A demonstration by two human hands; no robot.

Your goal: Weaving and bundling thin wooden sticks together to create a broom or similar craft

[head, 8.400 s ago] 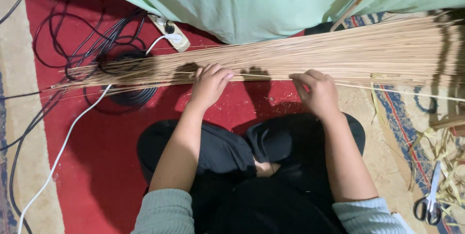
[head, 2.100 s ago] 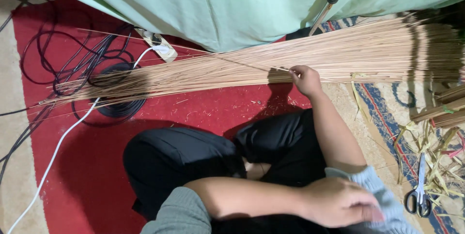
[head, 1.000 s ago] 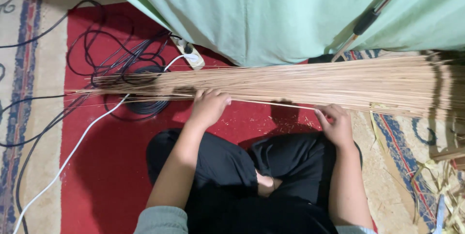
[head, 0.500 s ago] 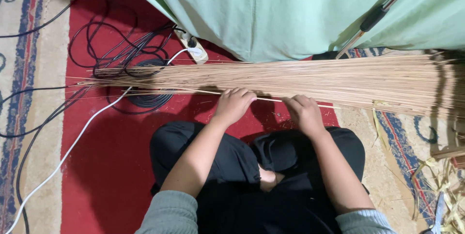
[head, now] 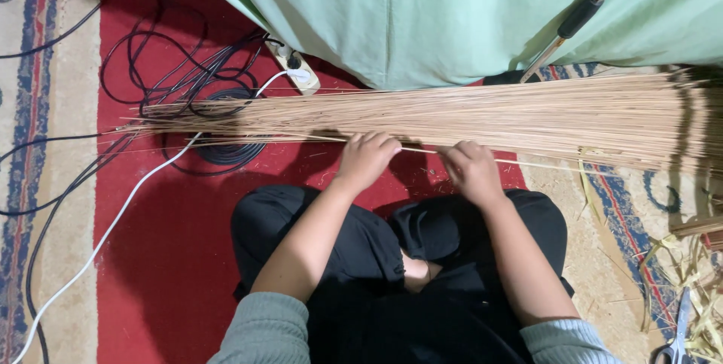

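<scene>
A long bundle of thin tan sticks [head: 527, 115] lies across the red mat [head: 151, 258] in front of my crossed legs. One thin stick [head: 422, 151] stands a little apart on the bundle's near edge and runs between both hands. My left hand [head: 367, 159] has its fingers curled over that stick near the bundle's middle. A short way to the right, my right hand [head: 471, 172] pinches the same stick with its fingers closed.
A green cloth [head: 452, 10] hangs behind the bundle, with a black-handled pole [head: 580, 18] against it. A white power strip [head: 297, 78], black cables [head: 181, 78] and a white cable [head: 113, 221] lie at left. Scissors [head: 678, 330] and leaf scraps [head: 697, 274] lie at right.
My right hand has slid left along the bundle's near edge, closer to my left hand. My left hand has shifted a little to the right. The bundle stays in place.
</scene>
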